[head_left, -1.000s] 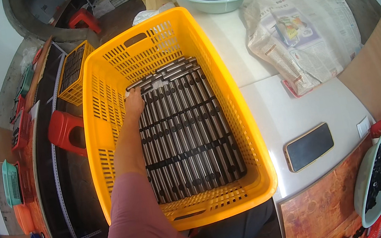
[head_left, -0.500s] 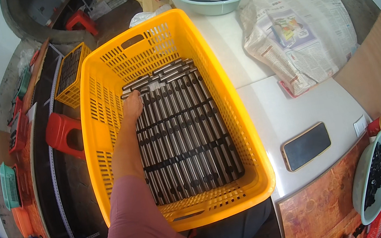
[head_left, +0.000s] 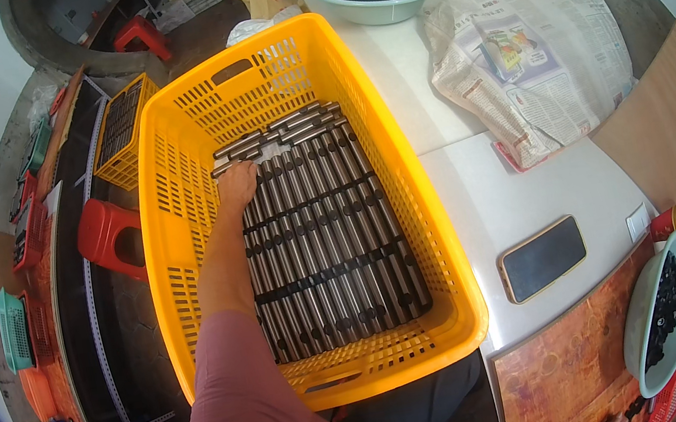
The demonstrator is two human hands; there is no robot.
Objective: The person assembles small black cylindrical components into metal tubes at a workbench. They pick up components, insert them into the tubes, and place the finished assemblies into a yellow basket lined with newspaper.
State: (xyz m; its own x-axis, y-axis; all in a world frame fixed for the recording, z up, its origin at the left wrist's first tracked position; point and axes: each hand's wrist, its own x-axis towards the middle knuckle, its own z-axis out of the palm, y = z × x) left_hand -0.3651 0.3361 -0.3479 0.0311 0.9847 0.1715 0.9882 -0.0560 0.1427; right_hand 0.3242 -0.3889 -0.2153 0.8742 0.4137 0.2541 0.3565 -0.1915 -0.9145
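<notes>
your left hand (head_left: 238, 184) curled onto rods (head_left: 321, 240) at crate's (head_left: 177, 201) far-left | right hand out of view | rods look heavy, stiff, slick | grab mid-length, they'll roll

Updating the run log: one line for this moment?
left hand on metal rods | yellow crate | right hand unseen | phone on table

White tabletop (head_left: 521, 191), wooden board (head_left: 558, 370), red stool (head_left: 108, 238), grey floor, daylight
</notes>
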